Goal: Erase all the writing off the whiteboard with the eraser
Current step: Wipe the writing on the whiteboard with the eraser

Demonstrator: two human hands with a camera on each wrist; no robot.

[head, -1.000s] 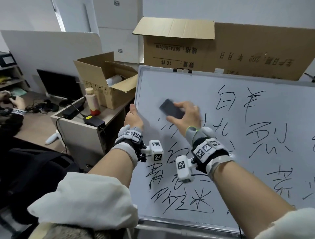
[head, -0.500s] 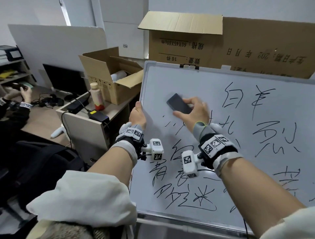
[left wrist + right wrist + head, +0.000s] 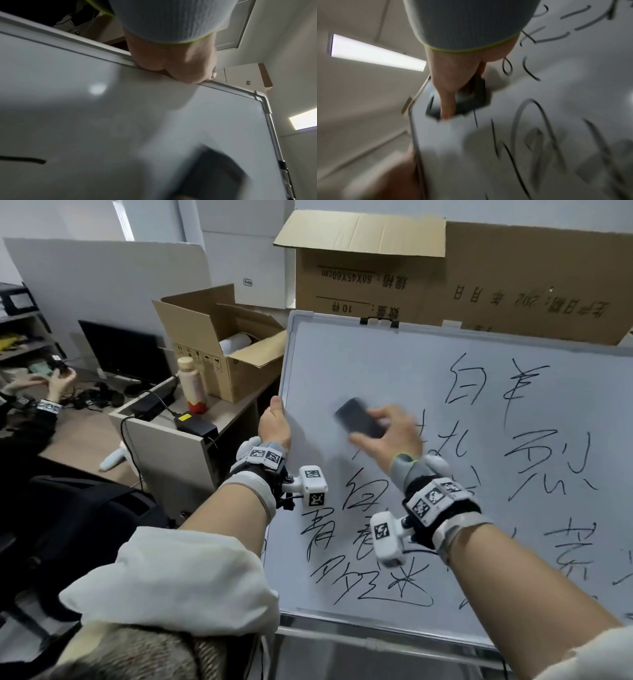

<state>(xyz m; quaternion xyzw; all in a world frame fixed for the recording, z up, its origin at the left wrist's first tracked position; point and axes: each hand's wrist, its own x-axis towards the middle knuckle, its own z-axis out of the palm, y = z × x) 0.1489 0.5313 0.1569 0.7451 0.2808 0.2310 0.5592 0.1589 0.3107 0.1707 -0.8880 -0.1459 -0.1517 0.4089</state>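
Note:
A framed whiteboard (image 3: 342, 361) leans toward me, covered in black handwriting over its middle, right and lower parts; its upper left is blank. My right hand (image 3: 387, 436) grips a dark rectangular eraser (image 3: 358, 422) and presses it flat on the board, blurred by motion. The right wrist view shows the eraser (image 3: 467, 100) under my fingers (image 3: 447, 102), with strokes beside it. My left hand (image 3: 274, 422) clasps the board's left frame edge, seen close in the left wrist view as a fist (image 3: 173, 65) on the metal rim (image 3: 68, 44). The blurred eraser (image 3: 214, 173) shows there too.
Left of the board a desk end (image 3: 178, 440) carries a bottle (image 3: 191, 385), a power brick (image 3: 195, 424) and an open cardboard box (image 3: 219, 347). A large carton (image 3: 462, 275) stands behind the board. Another person's hands (image 3: 51, 381) work at far left.
The strokes just below the eraser have been wiped away. My right hand keeps moving the eraser over the upper-left writing; the left hand stays on the frame.

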